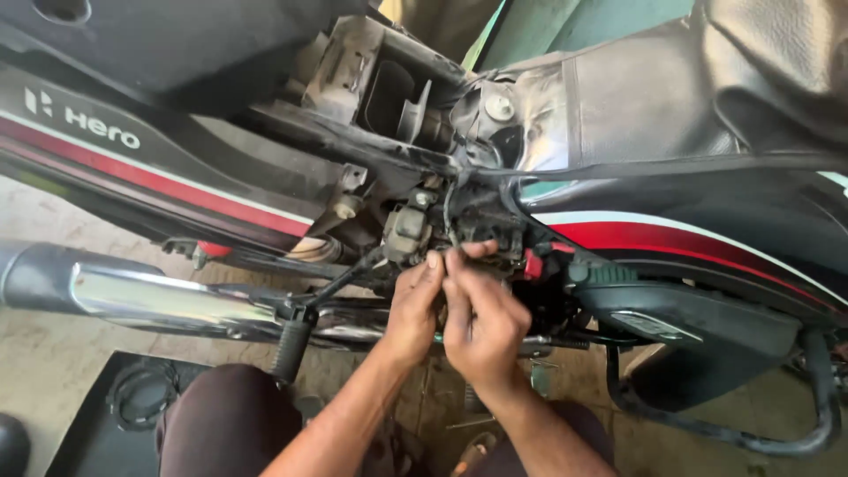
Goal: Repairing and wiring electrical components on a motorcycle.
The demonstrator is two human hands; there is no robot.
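Concrete floor below a motorcycle; both hands, left and right, pinch the wiring just above them, the right nearer the dark connector.

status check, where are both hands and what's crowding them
Left hand and right hand fingertips on a dirty small part under the seat. Grip unclear. Footpeg and exhaust pipe close below.

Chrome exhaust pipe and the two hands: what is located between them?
In the head view, a black footrest on its thin black rod stands between the chrome exhaust pipe and the left hand; the right hand is beside it.
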